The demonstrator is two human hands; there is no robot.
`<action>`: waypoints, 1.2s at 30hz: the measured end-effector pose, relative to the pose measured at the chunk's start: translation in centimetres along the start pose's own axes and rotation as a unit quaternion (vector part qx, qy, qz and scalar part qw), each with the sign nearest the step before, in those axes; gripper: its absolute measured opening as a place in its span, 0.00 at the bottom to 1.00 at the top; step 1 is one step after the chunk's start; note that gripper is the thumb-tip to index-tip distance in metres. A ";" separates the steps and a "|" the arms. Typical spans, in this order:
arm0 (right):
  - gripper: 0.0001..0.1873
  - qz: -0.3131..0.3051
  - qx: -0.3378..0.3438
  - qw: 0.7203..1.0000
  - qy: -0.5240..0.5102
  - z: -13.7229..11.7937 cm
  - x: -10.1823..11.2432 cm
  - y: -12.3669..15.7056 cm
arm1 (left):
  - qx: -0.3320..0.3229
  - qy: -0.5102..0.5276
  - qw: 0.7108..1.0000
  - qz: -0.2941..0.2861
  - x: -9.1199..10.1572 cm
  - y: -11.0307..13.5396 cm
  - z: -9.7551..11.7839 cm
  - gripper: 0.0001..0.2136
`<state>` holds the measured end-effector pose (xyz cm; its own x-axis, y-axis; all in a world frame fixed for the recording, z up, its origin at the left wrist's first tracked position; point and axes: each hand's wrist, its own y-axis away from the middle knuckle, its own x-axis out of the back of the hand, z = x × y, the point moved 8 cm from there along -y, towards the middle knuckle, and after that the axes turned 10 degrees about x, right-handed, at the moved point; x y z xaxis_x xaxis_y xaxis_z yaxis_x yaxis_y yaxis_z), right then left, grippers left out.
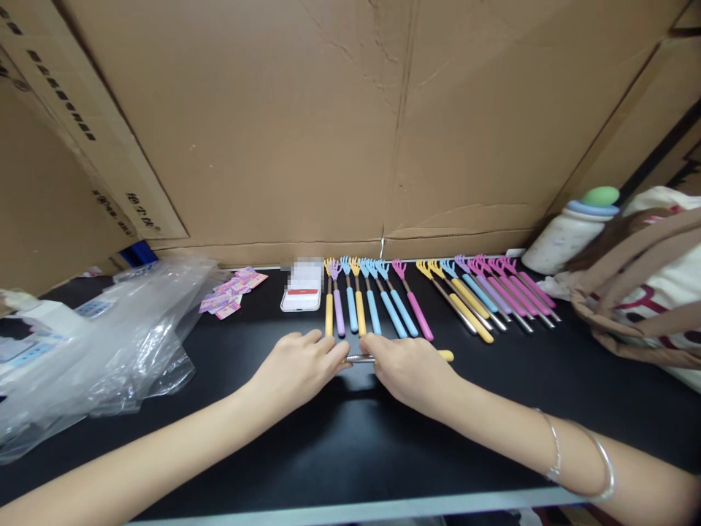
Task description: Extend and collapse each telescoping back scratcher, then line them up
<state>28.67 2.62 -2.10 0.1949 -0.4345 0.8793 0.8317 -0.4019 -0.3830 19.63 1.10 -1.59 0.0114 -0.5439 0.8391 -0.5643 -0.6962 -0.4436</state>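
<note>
Both of my hands meet at the middle of the black table (339, 438) around one back scratcher (446, 356) that lies crosswise. My left hand (296, 369) has its fingers closed on the metal shaft end. My right hand (408, 369) is wrapped round the shaft, and the yellow handle tip sticks out to its right. Just beyond my fingers lies a row of several back scratchers (377, 303) with yellow, purple, blue and pink handles, claw ends pointing away. A second group of back scratchers (487, 296) lies to the right.
A white phone-like device (301, 292) lies left of the row, with small pink cards (233, 291) beside it. Crumpled clear plastic bags (109, 343) cover the left side. A white bottle (569, 234) and a tote bag (651, 292) stand at the right. Cardboard (350, 124) walls the back.
</note>
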 end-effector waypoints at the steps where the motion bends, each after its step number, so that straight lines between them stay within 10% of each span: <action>1: 0.12 0.001 0.004 1.000 -0.014 0.1 0.0 0.0 | 0.004 0.004 1.000 0.001 0.0 -0.1 -0.2 0.09; 17: 0.13 -0.003 0.000 0.999 -0.039 2.0 1.0 0.4 | 0.035 0.043 0.996 0.064 2.2 0.4 -3.2 0.10; 36: 0.15 0.035 0.030 0.998 0.041 -0.2 0.6 0.6 | 0.059 0.084 0.992 0.070 1.3 1.4 -1.3 0.09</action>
<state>29.20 1.97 -1.86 0.2115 -0.5254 0.8242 0.8482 -0.3203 -0.4218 17.76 0.01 -0.67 -0.2027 -0.5604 0.8030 -0.4493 -0.6754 -0.5848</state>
